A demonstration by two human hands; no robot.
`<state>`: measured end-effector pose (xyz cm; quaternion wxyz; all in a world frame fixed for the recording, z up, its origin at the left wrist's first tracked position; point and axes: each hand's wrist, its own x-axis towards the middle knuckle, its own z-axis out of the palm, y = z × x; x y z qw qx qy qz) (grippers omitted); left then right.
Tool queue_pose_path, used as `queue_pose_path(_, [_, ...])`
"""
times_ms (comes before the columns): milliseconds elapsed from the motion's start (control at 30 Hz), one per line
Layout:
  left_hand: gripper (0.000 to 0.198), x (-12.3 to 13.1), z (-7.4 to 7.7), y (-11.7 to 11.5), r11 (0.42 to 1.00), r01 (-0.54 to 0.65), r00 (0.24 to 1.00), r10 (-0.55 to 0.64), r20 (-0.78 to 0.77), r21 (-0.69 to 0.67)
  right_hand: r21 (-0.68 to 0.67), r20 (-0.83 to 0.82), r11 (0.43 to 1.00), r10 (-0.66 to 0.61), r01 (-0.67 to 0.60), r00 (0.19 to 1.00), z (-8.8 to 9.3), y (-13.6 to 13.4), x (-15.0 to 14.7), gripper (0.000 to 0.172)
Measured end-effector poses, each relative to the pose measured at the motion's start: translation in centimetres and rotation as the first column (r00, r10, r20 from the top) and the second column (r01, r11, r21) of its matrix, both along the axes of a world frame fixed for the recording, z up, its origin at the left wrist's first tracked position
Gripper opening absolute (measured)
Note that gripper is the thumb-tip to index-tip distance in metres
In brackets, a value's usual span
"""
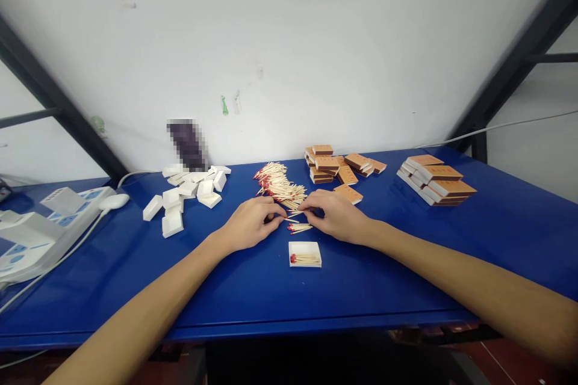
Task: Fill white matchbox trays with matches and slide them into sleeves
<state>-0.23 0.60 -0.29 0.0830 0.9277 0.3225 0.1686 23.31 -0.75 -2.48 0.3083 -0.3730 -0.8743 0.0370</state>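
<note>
My left hand (253,222) is closed in a pinch at the red-headed ends of a few matches (293,214). On their plain ends, the thumb and fingers of my right hand (336,216) are pinched. Just nearer me, a small row of matches (300,228) lies on the blue table, heads to the left. Below that sits an open white matchbox tray (305,247), partly filled with matches lying along its front side. Directly beyond my hands spreads a big heap of loose matches (275,183).
White empty matchbox trays (172,200) are piled at the left. Orange-brown matchbox sleeves (347,175) lie scattered beyond my right hand. Stacked matchboxes (445,180) stand at the right. A white power strip (58,222) with plugs and a cable occupies the far left.
</note>
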Motion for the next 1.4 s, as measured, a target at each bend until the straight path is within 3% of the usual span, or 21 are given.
queue_pose_path(733, [0.011, 0.7, -0.2, -0.4, 0.996, -0.052, 0.994, 0.059, 0.091, -0.076, -0.071, 0.045, 0.992, 0.112, -0.108, 0.993, 1.0, -0.9, 0.2, 0.018])
queue_pose_path(933, [0.019, 0.7, -0.5, -0.2, 0.991, -0.102, 0.988, 0.111, 0.106, -0.088, -0.098, 0.067, 0.988, 0.128, -0.121, 0.99, 1.2, -1.0, 0.2, 0.02])
queue_pose_path(1167, [0.021, 1.0, -0.2, -0.3, 0.987, -0.071, 0.983, 0.094, 0.157, -0.148, -0.093, 0.068, 0.989, 0.122, -0.115, 0.99, 1.1, -1.1, 0.2, 0.022])
queue_pose_path(1400, [0.023, 0.5, -0.1, -0.3, 0.995, -0.098, 0.992, 0.099, 0.078, -0.011, -0.073, 0.105, 0.995, 0.074, -0.067, 0.992, 1.1, -1.0, 0.6, 0.024])
